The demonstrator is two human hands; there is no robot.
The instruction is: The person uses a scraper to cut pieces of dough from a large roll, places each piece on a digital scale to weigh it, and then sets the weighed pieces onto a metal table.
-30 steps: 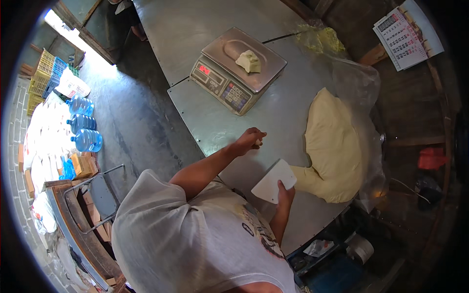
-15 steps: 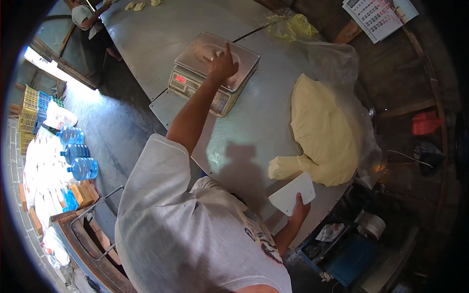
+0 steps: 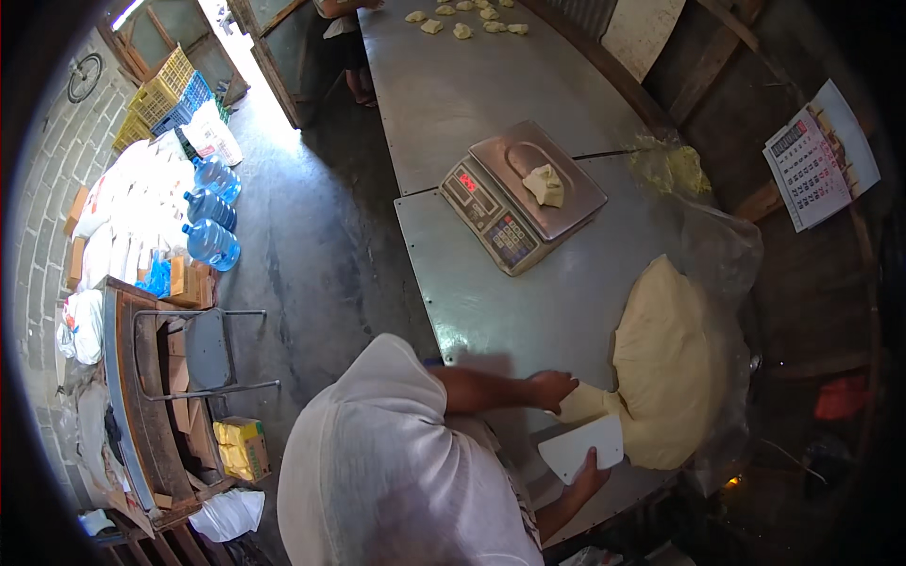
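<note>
A large pale dough mass lies on the metal table, with a narrow tongue of dough reaching left from it. My left hand is at the end of that tongue, its fingers closed on the dough. In my right hand is a white flat dough scraper, held just in front of the tongue. A cut dough piece rests on the steel pan of a digital scale with lit red digits. Part of the left fingers is hidden.
Several dough pieces lie at the table's far end, near another person. Clear plastic sheeting edges the dough on the right. Leftward stand blue water bottles, a chair and a wooden desk.
My left hand has come back from the scale to the dough tongue, leaving a dough piece on the pan. The scraper stays in my right hand. The whole view has shifted.
</note>
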